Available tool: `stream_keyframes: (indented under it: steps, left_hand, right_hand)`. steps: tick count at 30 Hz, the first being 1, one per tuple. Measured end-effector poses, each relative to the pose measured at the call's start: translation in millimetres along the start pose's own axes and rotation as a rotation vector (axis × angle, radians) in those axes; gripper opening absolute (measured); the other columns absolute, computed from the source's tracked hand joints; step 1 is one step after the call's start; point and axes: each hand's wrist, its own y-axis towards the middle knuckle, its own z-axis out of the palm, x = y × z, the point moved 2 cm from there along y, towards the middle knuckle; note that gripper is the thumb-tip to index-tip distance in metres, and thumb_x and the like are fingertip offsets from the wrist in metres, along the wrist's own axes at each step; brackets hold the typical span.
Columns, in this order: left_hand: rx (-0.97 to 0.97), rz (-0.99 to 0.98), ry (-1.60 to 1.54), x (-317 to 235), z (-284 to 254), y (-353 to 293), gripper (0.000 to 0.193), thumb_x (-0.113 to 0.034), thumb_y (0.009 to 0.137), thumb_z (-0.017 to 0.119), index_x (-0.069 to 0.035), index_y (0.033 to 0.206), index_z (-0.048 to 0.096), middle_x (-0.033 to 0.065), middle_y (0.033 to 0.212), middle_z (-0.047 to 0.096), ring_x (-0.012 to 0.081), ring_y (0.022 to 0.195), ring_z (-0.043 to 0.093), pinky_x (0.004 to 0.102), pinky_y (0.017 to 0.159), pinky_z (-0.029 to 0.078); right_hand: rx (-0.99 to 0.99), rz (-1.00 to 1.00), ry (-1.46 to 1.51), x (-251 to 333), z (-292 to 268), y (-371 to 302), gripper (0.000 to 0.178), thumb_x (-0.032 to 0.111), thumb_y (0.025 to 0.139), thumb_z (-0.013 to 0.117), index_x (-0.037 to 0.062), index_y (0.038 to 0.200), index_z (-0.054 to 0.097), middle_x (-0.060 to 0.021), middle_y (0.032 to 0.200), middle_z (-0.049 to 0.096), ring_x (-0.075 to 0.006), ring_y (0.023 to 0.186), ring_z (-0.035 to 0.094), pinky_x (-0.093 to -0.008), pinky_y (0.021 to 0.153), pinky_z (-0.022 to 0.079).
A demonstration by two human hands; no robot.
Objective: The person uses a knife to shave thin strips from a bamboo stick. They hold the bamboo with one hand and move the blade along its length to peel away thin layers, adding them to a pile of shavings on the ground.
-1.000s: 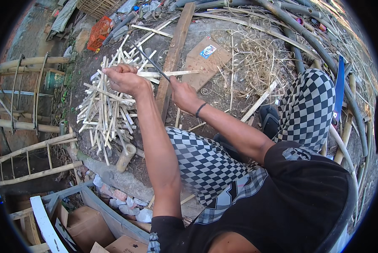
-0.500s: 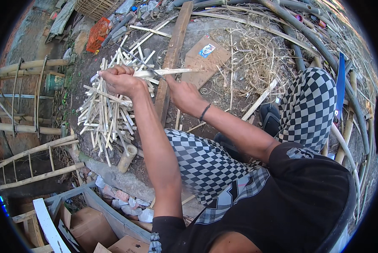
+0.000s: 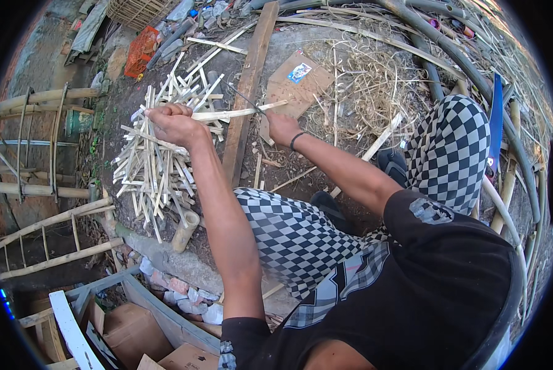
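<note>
A pale bamboo strip (image 3: pixel 227 115) is held at its left end by the left hand (image 3: pixel 176 126), whose fingers are curled together and clamped around it. The strip is extended to the right from the fist, across the brown plank (image 3: pixel 251 80), and its far end is seen over the piece of cardboard (image 3: pixel 288 86); whether the plank is touched by it cannot be told.

A knife (image 3: pixel 245 97) is gripped by the right hand (image 3: pixel 284 128), with the fingers closed together; its handle is hidden in the fist, so the exact placing of each finger cannot be told. The thin dark blade is pointed up and to the left, and the strip is crossed by it near the far end, just beside the right hand. A dark band (image 3: pixel 296 141) is worn on the right wrist.

Many cut strips (image 3: pixel 153 172) are heaped near the left hand, and curled shavings (image 3: pixel 384 86) are scattered to the right of the cardboard.
</note>
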Motion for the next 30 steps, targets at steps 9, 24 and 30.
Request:
stream_keyframes:
  steps: [9, 24, 30]
  left_hand:
    - [0.116, 0.057, -0.126, 0, 13, 3, 0.049, -0.036, 0.103, 0.038, -0.016, 0.061, 0.023, -0.0013, 0.052, 0.025, 0.0107, 0.045, 0.020, 0.0285, 0.044, 0.018]
    - [-0.016, 0.017, -0.066, -1, 3, 21, 0.045, -0.037, 0.103, 0.033, -0.017, 0.065, 0.021, -0.0023, 0.052, 0.022, 0.0124, 0.046, 0.018, 0.0302, 0.045, 0.018]
    - [-0.027, 0.042, -0.018, 2, 5, 16, 0.041, -0.032, 0.099, 0.036, -0.017, 0.064, 0.021, -0.0019, 0.052, 0.021, 0.0123, 0.046, 0.018, 0.0308, 0.046, 0.017]
  right_hand:
    - [0.114, -0.001, -0.071, -34, 15, 8, 0.032, 0.006, 0.090, 0.046, 0.0048, 0.121, 0.051, -0.0275, 0.093, 0.069, -0.0429, 0.090, 0.068, -0.0519, 0.076, 0.054]
    - [0.058, 0.276, -0.087, -65, 26, 5, 0.030, 0.005, 0.089, 0.047, 0.0052, 0.119, 0.049, -0.0254, 0.091, 0.069, -0.0432, 0.091, 0.068, -0.0530, 0.078, 0.053]
    - [0.148, 0.178, -0.158, -69, 23, -2, 0.025, 0.007, 0.090, 0.047, 0.0037, 0.114, 0.049, -0.0247, 0.086, 0.070, -0.0424, 0.082, 0.070, -0.0539, 0.072, 0.054]
